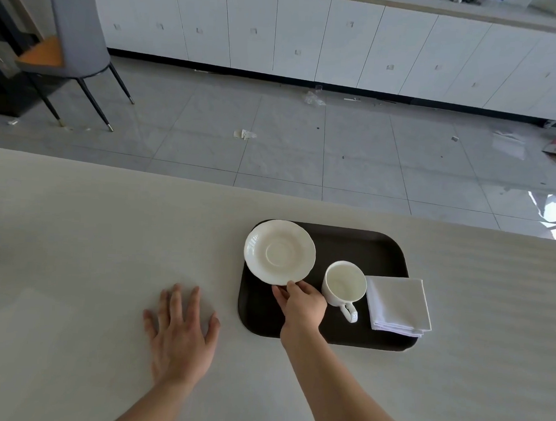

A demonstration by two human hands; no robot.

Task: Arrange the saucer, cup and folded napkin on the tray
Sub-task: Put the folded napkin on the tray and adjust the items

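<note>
1. Saucer (pixel 279 251) pinched at its near rim by the right hand (pixel 300 303); overhanging the far-left corner of the dark tray (pixel 258 318), whether resting or slightly lifted cannot tell.
2. Cup (pixel 344 283) upright on the tray, just right of the saucer, handle pointing near; empty and not yet seated on the saucer.
3. Folded napkin (pixel 397 305) lying at the tray's right side, right edge spilling over the rim onto the tabletop (pixel 76 232).
4. Left hand (pixel 180 337) flat, fingers spread wide on the tabletop left of the tray, holding nothing.
5. Likely early to midway: all three pieces at the tray, but saucer off-centre, cup apart from it, napkin overhanging.
6. Bare tray surface along the far right and the near left; room there for shifting the saucer inward.
7. Cup close beside the right hand; knock risk when drawing the saucer right.
8. Far tabletop edge just beyond the tray; little margin for pushing away.
</note>
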